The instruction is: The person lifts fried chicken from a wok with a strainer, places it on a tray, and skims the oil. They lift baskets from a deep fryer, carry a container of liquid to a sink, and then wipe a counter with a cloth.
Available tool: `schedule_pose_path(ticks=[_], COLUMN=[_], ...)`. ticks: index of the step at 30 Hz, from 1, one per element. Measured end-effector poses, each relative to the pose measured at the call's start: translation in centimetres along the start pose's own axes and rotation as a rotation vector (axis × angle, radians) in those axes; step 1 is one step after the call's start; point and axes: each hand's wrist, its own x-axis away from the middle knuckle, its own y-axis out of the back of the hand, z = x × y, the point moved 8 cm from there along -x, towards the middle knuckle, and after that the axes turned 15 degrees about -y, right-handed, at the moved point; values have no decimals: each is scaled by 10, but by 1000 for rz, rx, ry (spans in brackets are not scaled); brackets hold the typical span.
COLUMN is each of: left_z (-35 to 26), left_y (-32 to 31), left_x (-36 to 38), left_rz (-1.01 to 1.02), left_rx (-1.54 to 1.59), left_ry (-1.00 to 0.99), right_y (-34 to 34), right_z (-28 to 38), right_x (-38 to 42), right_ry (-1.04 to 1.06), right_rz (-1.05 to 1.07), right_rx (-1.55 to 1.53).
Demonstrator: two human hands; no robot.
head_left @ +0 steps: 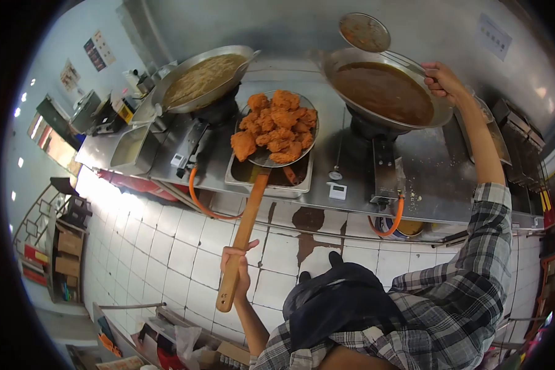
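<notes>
My left hand (237, 262) is wrapped round the long wooden handle of a spider strainer (251, 213). Browned pieces of fried chicken (277, 126) are heaped in its round basket, which sits over a rectangular metal pan (268, 190). Up at the right, my right hand (441, 80) grips the thin metal handle of a mesh skimmer (364, 32). The skimmer's round head, with small brown crumbs in it, is raised above the back edge of the right wok (439, 117). Dark brown oil fills that wok.
On the left burner, another wok (160, 98) holds bubbling oil. A metal container (132, 151) stands at the counter's left end. Between the burners lies a small white timer (337, 191). Orange gas hoses (197, 200) hang along the front edge. White tiles (166, 246) cover the floor.
</notes>
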Motion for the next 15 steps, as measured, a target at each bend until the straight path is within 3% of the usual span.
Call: schedule_pose_path(ticks=[2, 4, 5, 7, 8, 10, 14, 15], left_z=[5, -2, -5, 0, -1, -1, -2, 0], left_y=[8, 9, 11, 15, 15, 17, 16, 17], left_x=[5, -4, -7, -3, -4, -4, -4, -3], left_rz=[11, 15, 7, -9, -17, -18, -21, -25], left_rx=[-10, -10, -18, 13, 17, -2, 8, 3], left_ry=[92, 43, -4, 6, 19, 35, 57, 60], right_y=[36, 82, 104, 111, 113, 94, 95, 91], right_z=[-11, -9, -25, -22, -26, -29, -46, -55], right_x=[-21, -41, -66, -78, -78, -52, -79, -92], right_ry=[-12, 217, 217, 510, 510, 229, 273, 231], right_rz=[-107, -564, -572, -919, -925, -916, -885, -720], right_rx=[68, 496, 495, 1242, 1241, 1220, 1326, 1421])
